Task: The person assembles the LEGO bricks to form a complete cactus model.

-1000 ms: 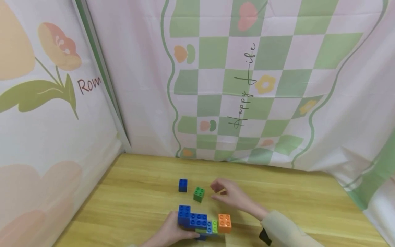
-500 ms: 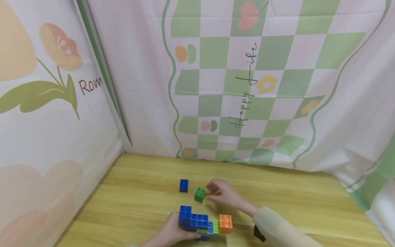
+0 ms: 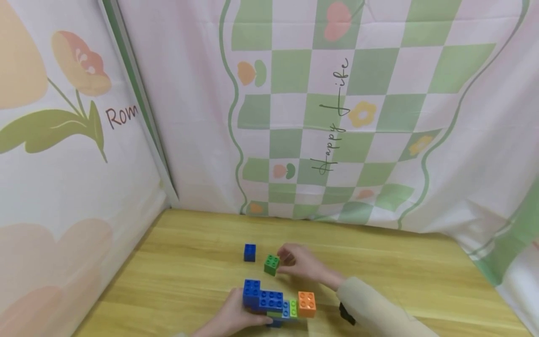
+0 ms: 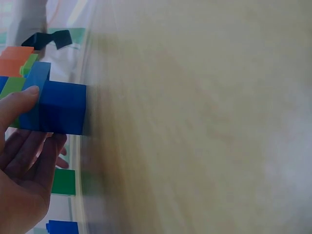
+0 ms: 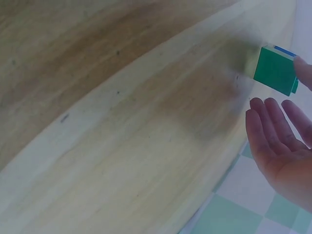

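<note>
My left hand [image 3: 230, 312] grips a joined toy-brick build [image 3: 271, 300] made of blue, lime green, light blue and orange bricks, its thumb along the near side. The left wrist view shows the thumb pressed on the build's blue side [image 4: 33, 105] and fingers beneath it. Beyond the build, a green toy brick [image 3: 271, 265] stands on the table, studs up. My right hand [image 3: 304, 264] is at its right side. In the right wrist view the thumb overlaps the green brick's edge [image 5: 275, 70], contact unclear, while the other fingers are loosely bent and apart from it.
A small blue brick [image 3: 250, 252] stands on the wooden table [image 3: 189, 271], behind and left of the green one. A patterned curtain [image 3: 290, 112] hangs along the table's back edge, and a flowered cloth panel [image 3: 76, 196] borders the left side.
My right hand has moved left, from a gap away to right beside the green brick. The left hand and the build it holds have stayed in place.
</note>
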Demonstrator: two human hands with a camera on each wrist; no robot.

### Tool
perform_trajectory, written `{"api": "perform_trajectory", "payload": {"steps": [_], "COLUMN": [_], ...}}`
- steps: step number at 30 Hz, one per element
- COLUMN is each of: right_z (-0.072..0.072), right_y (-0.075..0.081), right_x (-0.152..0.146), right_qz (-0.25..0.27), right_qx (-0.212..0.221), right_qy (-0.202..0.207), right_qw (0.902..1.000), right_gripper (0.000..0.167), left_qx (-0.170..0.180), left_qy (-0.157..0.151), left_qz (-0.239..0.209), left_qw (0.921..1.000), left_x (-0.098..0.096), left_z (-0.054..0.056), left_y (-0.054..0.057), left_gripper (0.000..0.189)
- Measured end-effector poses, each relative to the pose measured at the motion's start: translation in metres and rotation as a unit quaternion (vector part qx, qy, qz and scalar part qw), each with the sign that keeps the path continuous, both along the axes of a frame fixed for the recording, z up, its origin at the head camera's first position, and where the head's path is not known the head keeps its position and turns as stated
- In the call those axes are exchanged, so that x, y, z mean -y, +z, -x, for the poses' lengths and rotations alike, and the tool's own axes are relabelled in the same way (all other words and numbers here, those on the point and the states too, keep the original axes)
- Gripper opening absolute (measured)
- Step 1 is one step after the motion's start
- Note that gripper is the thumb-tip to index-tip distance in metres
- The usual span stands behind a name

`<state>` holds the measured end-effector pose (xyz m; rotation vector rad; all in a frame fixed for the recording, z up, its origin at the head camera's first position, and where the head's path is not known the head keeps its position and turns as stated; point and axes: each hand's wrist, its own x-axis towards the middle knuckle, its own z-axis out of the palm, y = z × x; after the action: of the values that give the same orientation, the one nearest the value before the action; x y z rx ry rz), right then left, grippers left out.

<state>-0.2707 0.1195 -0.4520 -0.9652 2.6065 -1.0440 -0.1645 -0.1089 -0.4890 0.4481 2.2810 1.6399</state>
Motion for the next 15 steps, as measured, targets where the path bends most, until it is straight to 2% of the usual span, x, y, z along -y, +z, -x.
{"api": "perform_trajectory", "payload": {"steps": [15], "right_z": [-0.001], "right_y": [-0.0024], "right_x": [0.0103], "right_qz": [-0.021], "right_qx": [-0.009], "right_qy": [0.003], "right_qw": [0.9997], "right_gripper": [0.031], "left_qx": [0.0], "left_qy": [-0.001], "left_qz": [-0.003], "left_qw": [1.0], "left_x": [0.0006], "left_z": [0.0008], "left_y": [-0.0027], "left_gripper": [0.047]}}
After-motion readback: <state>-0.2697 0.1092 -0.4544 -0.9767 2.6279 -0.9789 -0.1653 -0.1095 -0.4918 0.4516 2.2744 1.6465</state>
